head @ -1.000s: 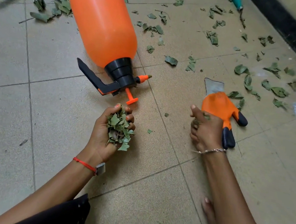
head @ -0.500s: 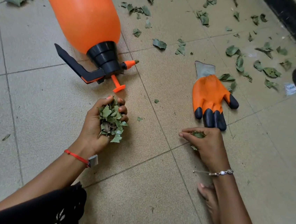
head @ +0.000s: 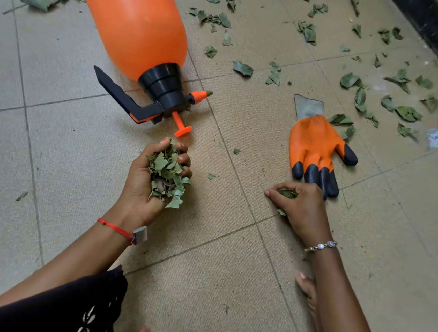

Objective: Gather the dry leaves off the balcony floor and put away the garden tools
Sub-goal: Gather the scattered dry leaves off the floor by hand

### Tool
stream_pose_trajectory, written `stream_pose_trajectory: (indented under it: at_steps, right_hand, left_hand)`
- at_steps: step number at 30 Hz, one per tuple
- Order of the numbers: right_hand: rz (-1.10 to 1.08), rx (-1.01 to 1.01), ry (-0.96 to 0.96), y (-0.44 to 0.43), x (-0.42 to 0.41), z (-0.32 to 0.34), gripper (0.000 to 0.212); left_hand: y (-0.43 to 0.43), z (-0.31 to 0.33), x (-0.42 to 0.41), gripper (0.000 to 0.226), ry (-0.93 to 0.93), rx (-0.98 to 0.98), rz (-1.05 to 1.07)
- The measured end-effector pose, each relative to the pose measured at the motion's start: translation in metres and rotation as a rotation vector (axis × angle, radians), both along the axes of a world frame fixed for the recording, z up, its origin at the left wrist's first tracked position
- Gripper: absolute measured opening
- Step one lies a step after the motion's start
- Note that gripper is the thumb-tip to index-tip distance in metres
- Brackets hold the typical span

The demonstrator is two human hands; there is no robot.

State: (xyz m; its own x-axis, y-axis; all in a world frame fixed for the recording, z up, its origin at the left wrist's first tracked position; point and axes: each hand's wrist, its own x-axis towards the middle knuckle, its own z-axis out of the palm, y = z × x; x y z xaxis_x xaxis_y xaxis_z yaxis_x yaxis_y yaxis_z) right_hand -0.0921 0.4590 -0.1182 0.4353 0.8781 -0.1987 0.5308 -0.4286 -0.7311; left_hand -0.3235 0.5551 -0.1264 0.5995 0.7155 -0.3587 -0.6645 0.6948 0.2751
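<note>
Head view: left hand (head: 154, 180) cupped palm-up, gripping a wad of dry leaves (head: 168, 178). Right hand (head: 299, 204) low on the tiled floor (head: 52, 148), fingers curled round a few leaves. Orange glove (head: 314, 143) just beyond; sprayer (head: 136, 19) lying on its side; loose leaves (head: 356, 83) scattered farther out.

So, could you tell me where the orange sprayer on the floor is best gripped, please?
Probably the black handle, from above: the sprayer lies on its side, and the handle juts out to the left, clear of its wide, smooth body, which looks too broad for one hand.
</note>
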Motion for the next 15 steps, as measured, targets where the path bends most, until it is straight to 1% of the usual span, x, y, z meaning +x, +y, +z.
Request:
stream_pose_trajectory:
  at_steps: [2, 5, 9, 12, 15]
  right_hand:
    - [-0.018, 0.075, 0.057, 0.022, -0.012, 0.002, 0.009]
    - [-0.001, 0.155, 0.11, 0.059, -0.027, 0.004, 0.007]
    - [0.045, 0.123, -0.026, 0.083, -0.034, -0.005, 0.02]
    - [0.057, 0.104, -0.112, 0.082, -0.037, -0.011, 0.017]
    - [0.099, 0.124, -0.217, 0.076, -0.045, -0.012, 0.016]
  left_hand:
    - [0.0, 0.001, -0.001, 0.04, 0.004, 0.01, 0.003]
    - [0.0, 0.003, -0.006, 0.033, 0.018, 0.005, 0.014]
    - [0.001, 0.002, -0.012, 0.029, 0.011, -0.019, 0.049]
    - [0.002, 0.0, -0.015, 0.032, -0.001, -0.027, 0.062]
    - [0.002, 0.0, -0.017, 0.029, -0.002, -0.02, 0.056]
